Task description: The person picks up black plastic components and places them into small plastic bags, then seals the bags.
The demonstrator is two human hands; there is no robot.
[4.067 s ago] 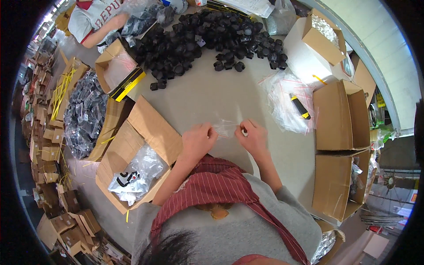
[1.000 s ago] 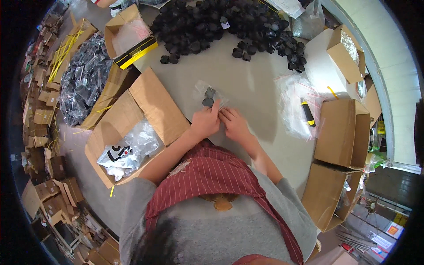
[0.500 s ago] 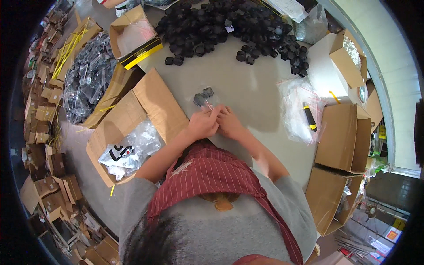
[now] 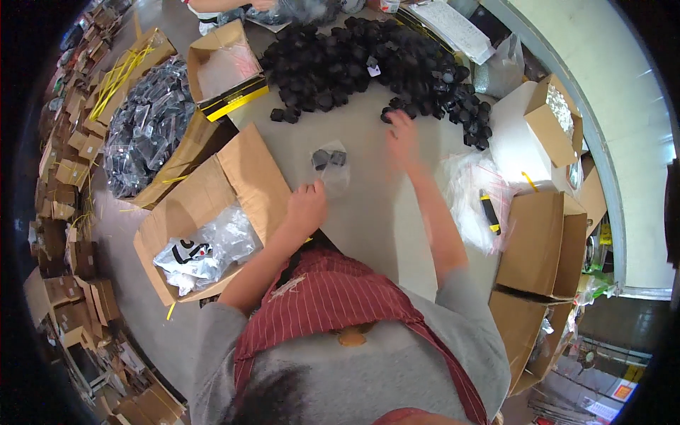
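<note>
On the grey work surface lies a small clear plastic bag (image 4: pixel 336 180) with black plastic pieces (image 4: pixel 329 159) inside it. My left hand (image 4: pixel 308 207) is closed, pinching the near edge of this bag. My right hand (image 4: pixel 402 142) is stretched out to the front edge of a heap of black plastic pieces (image 4: pixel 319 67). Its fingers look extended and are somewhat blurred; the fingertips are at a black piece (image 4: pixel 387 114), and I see nothing held in them.
At left, an open carton (image 4: pixel 251 166) holds crumpled plastic; beyond it a big box (image 4: pixel 152 127) is full of bagged dark parts. Clear bags (image 4: pixel 464 184) with a yellow-black cutter (image 4: pixel 489 212) lie at right, beside cartons (image 4: pixel 531 244). Another person's hand (image 4: pixel 263 4) shows at the far edge.
My right hand has left the small bag and moved forward and right to the black heap. My left hand remains at the bag, which now lies flatter.
</note>
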